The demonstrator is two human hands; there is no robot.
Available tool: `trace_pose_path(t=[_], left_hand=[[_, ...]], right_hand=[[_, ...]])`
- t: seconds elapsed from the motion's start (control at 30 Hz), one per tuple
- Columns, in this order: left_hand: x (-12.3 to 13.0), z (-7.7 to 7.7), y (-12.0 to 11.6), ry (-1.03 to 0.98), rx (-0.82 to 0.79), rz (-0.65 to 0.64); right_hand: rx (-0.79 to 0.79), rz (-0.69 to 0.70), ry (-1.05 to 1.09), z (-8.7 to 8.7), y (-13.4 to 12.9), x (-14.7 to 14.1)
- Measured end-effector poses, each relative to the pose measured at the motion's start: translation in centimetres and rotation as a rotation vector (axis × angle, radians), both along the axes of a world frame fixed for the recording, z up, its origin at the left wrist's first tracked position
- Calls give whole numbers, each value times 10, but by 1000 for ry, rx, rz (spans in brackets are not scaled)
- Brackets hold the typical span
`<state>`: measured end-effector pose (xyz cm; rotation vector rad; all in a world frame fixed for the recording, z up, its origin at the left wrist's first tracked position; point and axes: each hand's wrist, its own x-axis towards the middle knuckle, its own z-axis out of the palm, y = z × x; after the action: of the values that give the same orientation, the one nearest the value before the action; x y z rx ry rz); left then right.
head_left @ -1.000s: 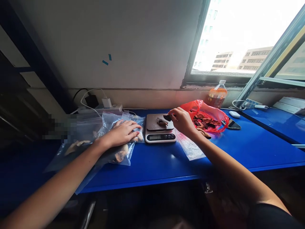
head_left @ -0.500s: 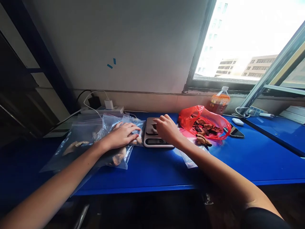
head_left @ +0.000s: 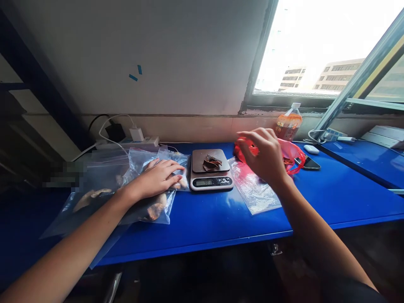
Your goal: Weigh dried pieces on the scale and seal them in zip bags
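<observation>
- Dark dried pieces [head_left: 212, 163] sit piled on your scale [head_left: 197, 156], seemingly mid-weighing.
- Your left hand [head_left: 159, 176] lies flat, fingers slightly spread, on clear bags [head_left: 102, 174].
- Your right hand [head_left: 267, 155], seemingly bare, has thumb and fingers apart near the red bag [head_left: 297, 155].
- Handling those curled pieces calls for a light pinch.

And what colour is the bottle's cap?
The cap is white; it shows best in the head view.
</observation>
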<state>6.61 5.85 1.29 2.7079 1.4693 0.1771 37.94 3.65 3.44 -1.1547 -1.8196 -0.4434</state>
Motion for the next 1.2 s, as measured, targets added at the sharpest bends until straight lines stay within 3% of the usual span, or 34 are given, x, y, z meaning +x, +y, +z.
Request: trace_pose_path(t=[0.1, 0.17, 0.27, 0.37, 0.5, 0.7, 0.8, 0.93, 1.07, 1.13, 1.2], left_hand=[[0, -1, 0, 0, -6, 1], [-1, -2, 1, -5, -2, -12], [-2, -3, 2, -15, 2, -17], [-2, -3, 2, -16, -15, -4], [-1, -2, 1, -17, -18, -4], [-2, -3, 4, -7, -13, -2], [-3, -4, 5, -6, -22, -6], [-5, -1, 3, 28, -57, -25], [-9, 1, 0, 28, -67, -32], [-12, 0, 0, 15, -74, -36], [-14, 0, 0, 5, -79, -40]], right_hand=[[-62, -103, 46, -21, -24, 44], [-243, -131, -59, -48, -30, 72], [-412, -83, -177, -84, -25, 101], [-425, -88, -196, -99, -14, 108], [-458, -129, -193, -84, -5, 100], [-492, -184, -41, -23, 17, 96], [-534, -184, 93, -8, 40, 98], [-671, 11, 375, -21, 56, 104], [-633, 208, 642, -37, 53, 114], [-586, 213, 668, -40, 53, 119], [-535, 87, 607, -41, 55, 123]])
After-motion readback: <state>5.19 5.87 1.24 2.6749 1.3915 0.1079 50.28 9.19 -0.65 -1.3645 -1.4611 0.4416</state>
